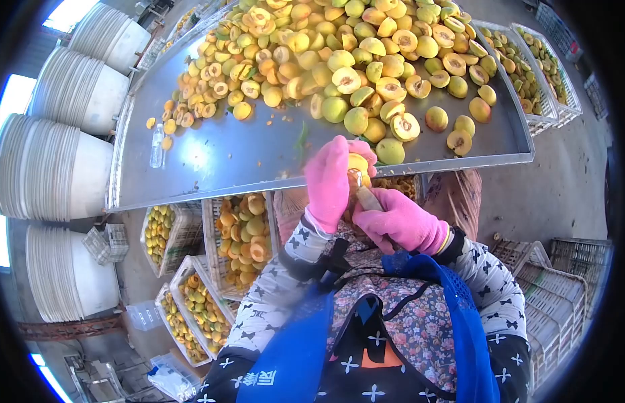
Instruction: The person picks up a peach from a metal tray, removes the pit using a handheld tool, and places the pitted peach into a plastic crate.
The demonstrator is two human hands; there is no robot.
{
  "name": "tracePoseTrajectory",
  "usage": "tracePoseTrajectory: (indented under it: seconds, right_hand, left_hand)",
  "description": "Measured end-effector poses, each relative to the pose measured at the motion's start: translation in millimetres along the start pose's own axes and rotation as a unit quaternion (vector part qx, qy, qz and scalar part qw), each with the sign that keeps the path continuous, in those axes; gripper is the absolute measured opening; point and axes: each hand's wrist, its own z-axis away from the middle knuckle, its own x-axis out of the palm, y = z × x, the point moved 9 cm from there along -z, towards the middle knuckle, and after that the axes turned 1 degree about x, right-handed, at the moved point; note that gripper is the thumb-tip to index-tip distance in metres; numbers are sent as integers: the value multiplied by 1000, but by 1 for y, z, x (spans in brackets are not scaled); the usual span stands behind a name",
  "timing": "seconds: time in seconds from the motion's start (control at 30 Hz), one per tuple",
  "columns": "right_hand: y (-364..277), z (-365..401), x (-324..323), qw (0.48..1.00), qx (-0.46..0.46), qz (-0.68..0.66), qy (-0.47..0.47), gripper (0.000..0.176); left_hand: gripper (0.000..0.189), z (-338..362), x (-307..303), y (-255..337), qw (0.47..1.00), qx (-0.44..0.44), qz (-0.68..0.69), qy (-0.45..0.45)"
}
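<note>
A left hand point(328, 177) wraps around a peach point(357, 163), the right hand point(401, 220) clamped on a tool point(368, 199) just below — a slip on juicy flesh could jab the left palm.

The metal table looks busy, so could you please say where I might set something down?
Mostly bare: the table between the bottle and the left hand. A smaller free patch lies at the near right corner, beside loose fruit. Heaped fruit crowds the far side.
</note>
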Motion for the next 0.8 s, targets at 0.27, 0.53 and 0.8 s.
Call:
tracePoseTrajectory:
  seconds: [0.27,0.53,0.8]
  right_hand:
    - [8,9,1,998,12,-20,-52,14]
    - [55,33,-66,838,-19,546,-6,30]
    - [14,46,-85,843,-40,527,97,26]
  left_hand:
    - [44,-1,15,-6,991,-91,19,-96]
    - [20,68,-197,49,898,-24,-438,44]
    - [24,44,-259,39,862,-67,-435,251]
